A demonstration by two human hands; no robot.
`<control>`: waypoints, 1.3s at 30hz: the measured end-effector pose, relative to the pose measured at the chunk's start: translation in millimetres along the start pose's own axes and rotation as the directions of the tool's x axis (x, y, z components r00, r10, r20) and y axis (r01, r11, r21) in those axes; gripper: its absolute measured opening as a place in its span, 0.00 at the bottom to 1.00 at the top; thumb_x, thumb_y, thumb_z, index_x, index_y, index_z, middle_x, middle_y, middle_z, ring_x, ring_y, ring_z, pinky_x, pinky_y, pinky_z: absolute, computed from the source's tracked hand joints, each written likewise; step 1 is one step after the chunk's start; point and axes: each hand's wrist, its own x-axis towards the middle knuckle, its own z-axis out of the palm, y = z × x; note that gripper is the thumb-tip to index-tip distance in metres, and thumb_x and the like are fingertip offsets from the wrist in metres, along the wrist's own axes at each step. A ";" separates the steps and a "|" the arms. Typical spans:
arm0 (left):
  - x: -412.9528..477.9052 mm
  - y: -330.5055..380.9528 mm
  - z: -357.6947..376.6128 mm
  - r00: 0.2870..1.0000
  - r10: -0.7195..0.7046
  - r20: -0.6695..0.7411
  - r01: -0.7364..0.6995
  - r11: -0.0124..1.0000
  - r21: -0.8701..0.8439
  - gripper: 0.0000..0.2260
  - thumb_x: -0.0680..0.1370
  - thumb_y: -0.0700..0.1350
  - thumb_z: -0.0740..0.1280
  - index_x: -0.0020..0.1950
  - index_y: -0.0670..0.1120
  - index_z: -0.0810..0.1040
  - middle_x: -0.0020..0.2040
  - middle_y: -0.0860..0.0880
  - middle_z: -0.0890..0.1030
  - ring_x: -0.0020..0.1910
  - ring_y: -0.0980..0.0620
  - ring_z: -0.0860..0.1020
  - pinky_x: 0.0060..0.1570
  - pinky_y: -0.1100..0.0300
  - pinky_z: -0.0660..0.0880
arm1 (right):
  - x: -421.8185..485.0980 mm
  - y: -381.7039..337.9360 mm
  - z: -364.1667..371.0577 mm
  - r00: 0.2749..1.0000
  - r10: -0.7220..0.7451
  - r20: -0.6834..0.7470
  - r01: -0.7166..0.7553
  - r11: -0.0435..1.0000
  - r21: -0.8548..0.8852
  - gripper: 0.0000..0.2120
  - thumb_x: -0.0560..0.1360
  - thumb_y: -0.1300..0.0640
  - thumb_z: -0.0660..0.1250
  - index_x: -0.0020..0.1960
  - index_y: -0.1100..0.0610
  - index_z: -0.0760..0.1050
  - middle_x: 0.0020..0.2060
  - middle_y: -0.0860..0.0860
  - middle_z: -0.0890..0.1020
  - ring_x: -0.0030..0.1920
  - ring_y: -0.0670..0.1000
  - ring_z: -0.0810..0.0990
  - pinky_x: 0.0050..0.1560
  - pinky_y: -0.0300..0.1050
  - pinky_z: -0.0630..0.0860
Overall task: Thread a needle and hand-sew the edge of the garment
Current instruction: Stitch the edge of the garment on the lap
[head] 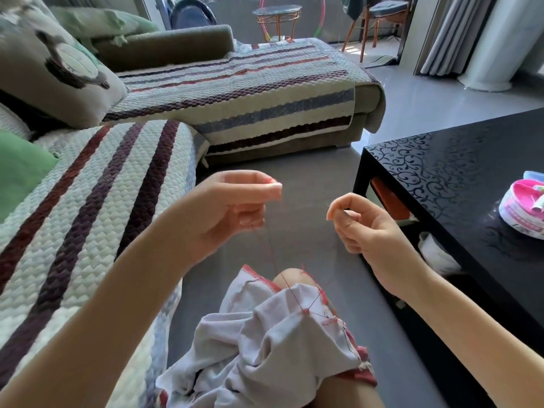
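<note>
Thread drawn up from the hem, pinched in the left hand

Red thread (pixel 272 254) rises in thin strands from a stitched point on the pale garment (pixel 265 343), which lies bunched over the person's knee (pixel 291 278) with its red-edged hem turned up. The strands run up to the left hand (pixel 232 207), where thumb and forefinger are closed tip to tip on the thread's upper end; the other fingers (pixel 250 220) curl under, near the strand. The right hand (pixel 362 228) hovers apart from the thread, its thumb and forefinger also pressed together. Whether they hold the needle I cannot tell: anything there is too fine to make out.

Judging from this, threading or a pull-through is in hand, and several things could go wrong. The strands cross near the hem, so a careless pull could knot them or pucker the cloth. A slack pinch on the left would drop the end onto the lap. If the right hand does hold a needle, letting it slip would lose it in the folds or on the grey floor (pixel 294 184).

Around this: a striped quilted sofa cover (pixel 88 201) on the left, and a black patterned table (pixel 456 178) on the right carrying a pink-and-white container (pixel 521 210).
</note>
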 end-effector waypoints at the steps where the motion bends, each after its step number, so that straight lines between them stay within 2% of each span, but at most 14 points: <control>1: 0.1 9.7 2.5 0.998 0.059 0.001 -0.059 0.996 0.067 0.01 0.69 0.40 0.68 0.37 0.44 0.80 0.22 0.56 0.69 0.23 0.58 0.63 0.31 0.64 0.61 | 7.4 -0.8 3.3 1.000 -0.013 -0.005 0.013 0.998 -0.055 0.09 0.78 0.59 0.63 0.39 0.54 0.74 0.24 0.42 0.67 0.26 0.43 0.60 0.27 0.32 0.58; 3: 0.5 24.5 3.5 0.987 0.155 0.031 -0.158 0.975 0.154 0.07 0.72 0.42 0.66 0.46 0.41 0.80 0.21 0.56 0.69 0.23 0.59 0.62 0.32 0.62 0.57 | 19.1 -1.4 11.8 0.999 -0.034 0.006 0.035 0.991 -0.132 0.11 0.80 0.63 0.60 0.39 0.56 0.73 0.23 0.40 0.68 0.26 0.41 0.63 0.29 0.32 0.61; 6: 1.0 39.3 1.0 0.964 0.241 0.110 -0.254 0.959 0.123 0.08 0.75 0.43 0.68 0.51 0.43 0.83 0.22 0.57 0.65 0.22 0.59 0.60 0.31 0.59 0.55 | 25.6 -6.4 27.1 0.997 -0.050 0.056 0.055 0.993 -0.108 0.10 0.80 0.65 0.58 0.41 0.58 0.72 0.24 0.40 0.67 0.26 0.40 0.63 0.29 0.30 0.61; 9: 0.2 44.7 -2.2 0.955 0.276 0.111 -0.291 0.946 0.145 0.06 0.75 0.42 0.68 0.48 0.44 0.85 0.22 0.57 0.66 0.22 0.59 0.61 0.30 0.59 0.55 | 23.7 -15.0 39.0 0.983 -0.124 0.133 0.124 0.992 0.008 0.09 0.76 0.56 0.57 0.42 0.59 0.71 0.26 0.41 0.66 0.27 0.41 0.62 0.29 0.30 0.61; 15: 7.6 35.3 -5.5 0.965 0.231 -0.124 -0.198 0.952 0.234 0.06 0.78 0.42 0.65 0.46 0.42 0.81 0.22 0.55 0.62 0.24 0.57 0.58 0.32 0.59 0.53 | 13.0 -33.2 47.8 0.928 -0.282 0.244 0.241 0.953 0.185 0.28 0.69 0.29 0.61 0.41 0.55 0.73 0.28 0.42 0.65 0.29 0.42 0.61 0.32 0.32 0.62; 19: 19.2 8.6 -9.2 0.965 0.160 -0.206 -0.110 0.966 0.233 0.07 0.79 0.40 0.64 0.45 0.41 0.81 0.23 0.56 0.61 0.24 0.57 0.57 0.30 0.61 0.52 | 7.1 -42.8 45.0 0.918 -0.384 0.101 0.374 0.922 0.101 0.19 0.71 0.43 0.69 0.44 0.57 0.69 0.27 0.41 0.67 0.28 0.42 0.63 0.29 0.35 0.60; 21: 21.7 -9.0 -10.0 0.966 0.105 -0.235 -0.047 0.970 0.240 0.07 0.79 0.40 0.64 0.45 0.41 0.81 0.23 0.56 0.62 0.24 0.58 0.58 0.26 0.67 0.55 | 5.8 -44.4 39.2 0.912 -0.409 0.026 0.405 0.909 0.092 0.16 0.74 0.42 0.67 0.50 0.54 0.69 0.26 0.42 0.65 0.26 0.44 0.60 0.26 0.41 0.57; 23: 20.9 -30.1 -7.9 0.961 0.048 -0.271 0.028 0.962 0.271 0.07 0.80 0.42 0.65 0.46 0.41 0.81 0.26 0.54 0.68 0.26 0.59 0.65 0.28 0.69 0.63 | 5.8 -45.9 30.5 0.915 -0.402 -0.036 0.404 0.913 0.062 0.11 0.77 0.48 0.61 0.55 0.54 0.68 0.24 0.43 0.64 0.25 0.45 0.59 0.26 0.39 0.58; 26: 14.4 -61.6 -1.2 0.958 -0.124 -0.259 0.204 0.929 0.309 0.15 0.77 0.55 0.65 0.52 0.45 0.79 0.41 0.49 0.77 0.40 0.56 0.77 0.41 0.65 0.75 | 7.5 -49.9 15.7 0.953 -0.294 -0.070 0.299 0.952 0.062 0.08 0.76 0.54 0.60 0.47 0.58 0.72 0.24 0.48 0.66 0.25 0.47 0.62 0.26 0.39 0.61; 29: 5.9 -85.8 6.4 0.944 -0.301 -0.135 0.327 0.906 0.269 0.23 0.73 0.63 0.64 0.51 0.43 0.79 0.42 0.48 0.79 0.41 0.54 0.79 0.45 0.60 0.79 | 16.2 -46.5 -1.6 0.991 -0.133 -0.035 0.134 0.991 0.030 0.11 0.74 0.52 0.62 0.43 0.60 0.76 0.26 0.53 0.77 0.27 0.52 0.74 0.29 0.42 0.73; 31: -2.5 -99.9 13.0 0.938 -0.348 -0.012 0.330 0.878 0.347 0.20 0.74 0.61 0.68 0.48 0.44 0.80 0.39 0.49 0.80 0.38 0.55 0.79 0.42 0.61 0.78 | 28.2 -38.0 -19.5 1.000 0.023 -0.018 -0.023 1.000 0.008 0.12 0.74 0.50 0.63 0.45 0.58 0.79 0.36 0.56 0.84 0.36 0.54 0.82 0.39 0.45 0.80; 33: -10.4 -111.1 18.8 0.934 -0.348 0.084 0.276 0.847 0.454 0.09 0.72 0.55 0.73 0.39 0.51 0.80 0.34 0.53 0.78 0.34 0.59 0.75 0.36 0.66 0.72 | 44.5 -22.5 -41.9 0.983 0.180 -0.037 -0.179 0.983 0.031 0.11 0.77 0.52 0.62 0.46 0.56 0.79 0.46 0.56 0.85 0.47 0.55 0.84 0.50 0.49 0.81; 36: -17.0 -128.1 21.5 0.931 -0.338 0.138 0.262 0.882 0.393 0.09 0.69 0.49 0.75 0.30 0.53 0.80 0.29 0.57 0.74 0.31 0.62 0.71 0.35 0.68 0.66 | 67.4 8.5 -71.9 0.898 0.438 -0.033 -0.393 0.836 0.384 0.11 0.81 0.55 0.58 0.46 0.57 0.77 0.43 0.57 0.85 0.44 0.56 0.85 0.51 0.52 0.81; 39: -21.6 -134.2 16.0 0.935 -0.330 0.127 0.295 0.927 0.232 0.06 0.65 0.50 0.75 0.34 0.50 0.82 0.34 0.53 0.77 0.36 0.58 0.74 0.40 0.64 0.70 | 82.7 46.1 -93.2 0.762 0.638 -0.111 -0.447 0.642 0.623 0.11 0.82 0.59 0.57 0.45 0.61 0.75 0.31 0.56 0.83 0.31 0.50 0.84 0.33 0.46 0.82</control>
